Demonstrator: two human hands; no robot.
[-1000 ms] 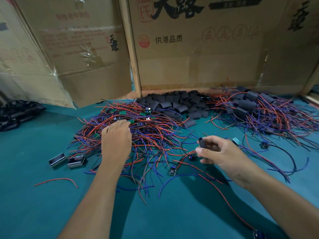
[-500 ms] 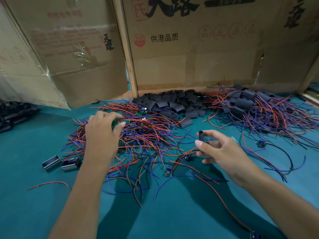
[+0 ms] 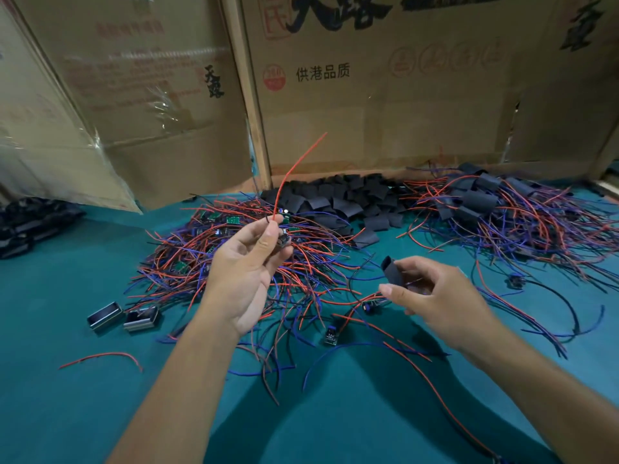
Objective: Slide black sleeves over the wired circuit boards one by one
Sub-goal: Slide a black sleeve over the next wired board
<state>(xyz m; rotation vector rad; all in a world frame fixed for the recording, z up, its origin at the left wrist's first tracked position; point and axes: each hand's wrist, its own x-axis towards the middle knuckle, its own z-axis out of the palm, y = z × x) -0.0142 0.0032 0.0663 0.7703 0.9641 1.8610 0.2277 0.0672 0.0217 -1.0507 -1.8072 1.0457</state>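
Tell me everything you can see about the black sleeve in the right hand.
The black sleeve is a short, flattened tube of matte black material, like soft plastic or rubber. Its open upper end points up and toward the left hand. The right hand pinches its lower part between thumb and fingers, holding it tilted above the green table. Nothing is inside it as far as can be seen, and no wire touches it.

We see a teal table cover [image 3: 67, 413] under heaps of red, blue and black wires [image 3: 234, 272] — green boards [image 3: 232, 220] among them. The sleeves [image 3: 338, 202] are black; the brown cardboard [image 3: 385, 122] carries black and red print.
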